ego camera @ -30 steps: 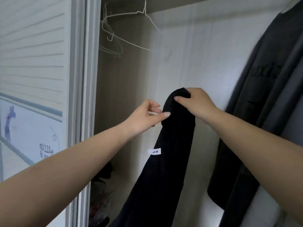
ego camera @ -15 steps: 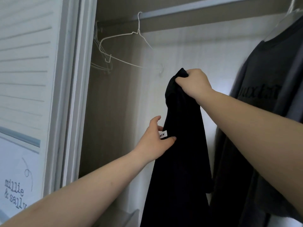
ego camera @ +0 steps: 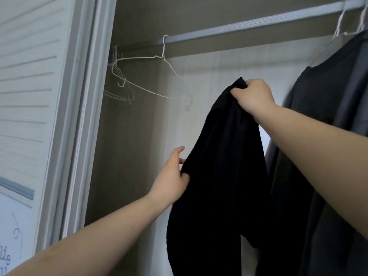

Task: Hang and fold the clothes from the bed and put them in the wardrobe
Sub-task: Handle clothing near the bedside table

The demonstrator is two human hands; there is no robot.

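Prob. bedroom: wardrobe rail [ego camera: 249, 21], hangers [ego camera: 139, 84]

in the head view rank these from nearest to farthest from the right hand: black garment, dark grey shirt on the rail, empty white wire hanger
1. black garment: gripped by the right hand at its top.
2. dark grey shirt: hanging just to the right.
3. white wire hanger: up left on the rail, farthest.

We see open room under the rail [ego camera: 249, 21] between the wire hangers [ego camera: 139, 80] at its left end and the dark grey shirt [ego camera: 328, 136] hanging at its right; the held black garment [ego camera: 223, 166] partly fills that gap.
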